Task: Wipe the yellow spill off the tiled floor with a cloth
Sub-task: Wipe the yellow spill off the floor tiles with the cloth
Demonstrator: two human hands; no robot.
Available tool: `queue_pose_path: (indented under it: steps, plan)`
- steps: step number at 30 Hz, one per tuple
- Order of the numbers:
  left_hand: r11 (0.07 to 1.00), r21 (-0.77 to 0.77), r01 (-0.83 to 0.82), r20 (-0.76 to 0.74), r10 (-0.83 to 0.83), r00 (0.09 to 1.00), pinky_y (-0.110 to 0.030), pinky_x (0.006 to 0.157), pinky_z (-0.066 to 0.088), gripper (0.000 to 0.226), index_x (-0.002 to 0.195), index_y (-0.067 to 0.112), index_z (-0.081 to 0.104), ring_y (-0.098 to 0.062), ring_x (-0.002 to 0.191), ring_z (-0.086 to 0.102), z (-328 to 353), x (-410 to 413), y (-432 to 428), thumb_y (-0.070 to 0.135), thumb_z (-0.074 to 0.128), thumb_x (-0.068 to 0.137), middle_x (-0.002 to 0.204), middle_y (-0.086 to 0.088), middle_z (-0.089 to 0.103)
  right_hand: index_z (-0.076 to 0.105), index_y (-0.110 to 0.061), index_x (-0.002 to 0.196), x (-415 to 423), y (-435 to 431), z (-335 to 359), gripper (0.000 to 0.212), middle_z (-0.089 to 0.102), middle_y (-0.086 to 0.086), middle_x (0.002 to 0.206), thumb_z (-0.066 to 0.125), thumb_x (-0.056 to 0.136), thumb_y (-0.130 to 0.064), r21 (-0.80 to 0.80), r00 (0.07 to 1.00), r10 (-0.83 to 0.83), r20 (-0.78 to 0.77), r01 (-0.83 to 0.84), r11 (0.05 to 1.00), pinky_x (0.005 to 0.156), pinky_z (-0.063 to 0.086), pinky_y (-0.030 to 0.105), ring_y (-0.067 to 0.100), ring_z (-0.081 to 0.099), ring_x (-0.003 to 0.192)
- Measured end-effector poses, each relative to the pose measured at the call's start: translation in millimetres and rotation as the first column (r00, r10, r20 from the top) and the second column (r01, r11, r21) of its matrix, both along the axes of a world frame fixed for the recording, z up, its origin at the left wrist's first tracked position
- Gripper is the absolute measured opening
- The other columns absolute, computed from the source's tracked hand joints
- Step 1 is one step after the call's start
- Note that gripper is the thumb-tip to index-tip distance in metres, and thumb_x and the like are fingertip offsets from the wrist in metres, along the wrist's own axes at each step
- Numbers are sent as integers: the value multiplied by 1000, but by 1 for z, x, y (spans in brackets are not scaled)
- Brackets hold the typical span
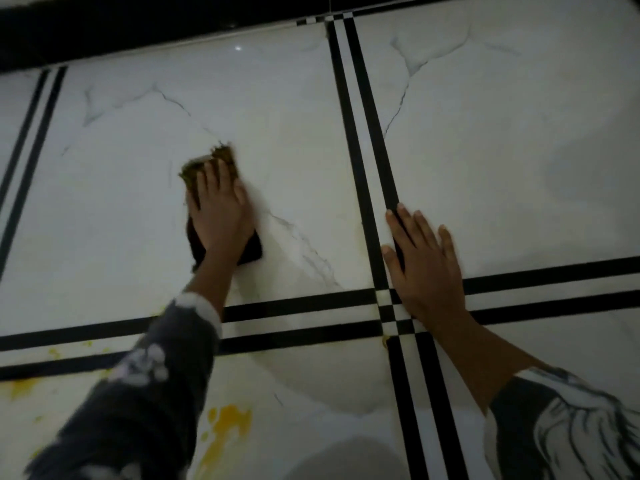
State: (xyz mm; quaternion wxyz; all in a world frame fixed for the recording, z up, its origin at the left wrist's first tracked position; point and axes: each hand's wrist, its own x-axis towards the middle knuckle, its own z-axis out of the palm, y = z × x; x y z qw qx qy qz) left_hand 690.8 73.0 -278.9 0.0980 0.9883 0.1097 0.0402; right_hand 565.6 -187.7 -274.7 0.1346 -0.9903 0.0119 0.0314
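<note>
From my feed the tiled floor (485, 161) fills everything: glossy white marble-look tiles with double black stripes crossing at about 5 o'clock from center. Both sleeves come in from 6 o'clock, the left sleeve (138, 393) dark with white blotches, the right sleeve (568, 431) with a feathery white print. The yellow spill (230, 422) sits down at 7 o'clock, with smaller splatters (20, 386) out toward 8. The right hand (426, 268) is flat on the tile by the stripe crossing, fingers spread wide, holding nothing. The left hand (218, 206) presses down on the cloth (221, 157), fingers laid flat over it. The cloth is dark, its far edge stained yellow-brown, around 10 o'clock from center, well apart from the big yellow patch.
</note>
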Motion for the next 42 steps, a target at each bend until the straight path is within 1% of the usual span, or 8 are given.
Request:
queue_pose_path:
  steps: [6,16,23,27,31,34,38,42]
  plan:
    - [868,7,497,-52,-496,867,-40,113,11,54,147,18,22,-21,143,18,19,30,-71,36,13,97,155,-6,22,10,-27,147,3,3,7,60,7,-5,157,7,91,-49,38,1000,-6,20,5,999,114,-1,39,13,3,144]
    - [997,-42,-63,-33,61,998,-44,114,11,51,147,14,22,-25,142,20,-3,-24,26,30,21,99,155,-10,21,11,-25,147,2,-2,0,62,8,-3,157,5,89,-48,-2,1000,-11,0,11,1000,114,-1,39,15,4,144]
    - [904,-48,425,-65,-427,902,-42,116,8,52,148,20,16,-20,144,14,18,-21,-92,37,16,100,157,-5,17,6,-25,147,6,0,10,60,4,-4,157,8,91,-47,-2,1000,14,-5,-14,1000,114,-2,41,15,1,144]
    - [981,12,192,3,-193,981,-40,113,13,55,147,19,22,-19,142,21,5,-2,-19,35,13,95,155,-4,23,9,-25,148,6,-2,7,57,6,-3,157,14,94,-44,2,1000,11,26,-11,1000,116,0,42,16,4,145]
    - [994,-35,-100,11,100,995,-45,114,17,52,146,15,27,-24,140,26,-2,-119,11,33,22,97,152,-9,29,10,-23,148,5,-7,4,53,7,-2,157,22,99,-37,-20,1000,-1,16,1,1000,117,2,44,17,5,145]
    - [1000,-9,2,24,-1,1000,-49,112,26,56,141,10,37,-28,135,38,1,-211,-56,37,26,94,145,-13,41,13,-21,148,3,-5,5,52,10,0,157,24,99,-36,-2,1000,12,23,-12,1000,117,4,46,19,8,145]
    - [936,-101,336,-45,-342,939,-42,116,3,53,148,20,19,-18,144,16,12,-204,-105,40,20,98,155,-2,20,16,-20,147,7,-2,5,51,12,1,157,25,99,-36,31,999,19,41,-20,999,116,4,47,21,9,144]
    - [983,6,185,-24,-185,982,-38,116,7,67,148,21,18,-15,144,16,1,-192,-33,45,-1,88,156,1,20,15,-17,147,1,-2,8,52,9,4,157,21,100,-37,55,999,25,24,-27,998,117,2,46,22,7,145]
